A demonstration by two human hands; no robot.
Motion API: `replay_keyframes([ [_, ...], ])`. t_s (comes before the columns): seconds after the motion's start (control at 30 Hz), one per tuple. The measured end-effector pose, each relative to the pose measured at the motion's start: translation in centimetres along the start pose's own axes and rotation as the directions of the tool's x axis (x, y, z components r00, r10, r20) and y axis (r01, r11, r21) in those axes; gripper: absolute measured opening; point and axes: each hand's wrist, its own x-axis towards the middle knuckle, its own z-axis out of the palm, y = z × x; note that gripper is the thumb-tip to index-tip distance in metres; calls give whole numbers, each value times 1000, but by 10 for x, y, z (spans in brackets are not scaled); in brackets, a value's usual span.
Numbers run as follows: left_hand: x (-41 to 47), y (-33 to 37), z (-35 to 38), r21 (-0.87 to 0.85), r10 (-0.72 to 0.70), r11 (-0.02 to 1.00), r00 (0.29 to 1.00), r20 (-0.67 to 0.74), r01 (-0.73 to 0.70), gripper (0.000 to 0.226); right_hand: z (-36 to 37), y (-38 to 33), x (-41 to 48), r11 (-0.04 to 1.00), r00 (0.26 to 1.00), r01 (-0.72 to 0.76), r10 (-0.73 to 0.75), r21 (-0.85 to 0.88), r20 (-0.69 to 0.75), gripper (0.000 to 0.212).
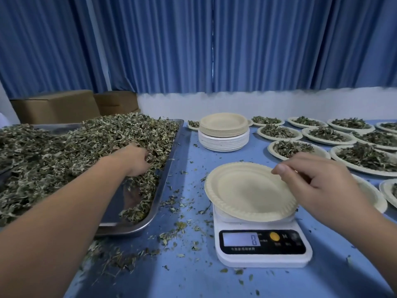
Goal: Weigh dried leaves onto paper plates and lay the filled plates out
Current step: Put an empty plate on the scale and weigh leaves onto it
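Head view: the left hand (137,158) curls into brittle, flaky dried leaves (75,151) heaped in a shiny steel tray (133,220) left of the scale (262,244). Crumbs could scatter when carried across. The right hand (318,186) pinches the fluted rim of the empty paper plate (247,192), which sits tilted on the scale. Pressing on it would skew the zero reading.

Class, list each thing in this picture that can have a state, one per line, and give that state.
White digital kitchen scale: on, reads 0.
Beige paper plate on it: empty, tilted.
Steel tray: heaped with dried green leaves.
Left hand: fingers curled into the leaves.
Right hand: at the plate's right rim, grip unclear.
Stacked paper plates: unused.
Laid-out paper plates: filled with leaves.
Blue curtains: drawn shut.
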Motion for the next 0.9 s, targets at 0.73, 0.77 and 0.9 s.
replay_keyframes([
  [0.73, -82, 19, -4, -468, 149, 882, 977, 152, -62, 91, -38, 6, 2, 916, 932, -303, 228, 264, 281, 40],
  [0.77, -89, 22, -3, -515, 162, 857, 967, 199, -37, 97, -47, 8, 2, 851, 850, -414, 235, 324, 471, 42],
  [0.9, -112, 27, -4, -488, 185, 871, 957, 225, -53, 101, -50, 20, -3, 794, 424, -608, 311, 13, 850, 39],
])
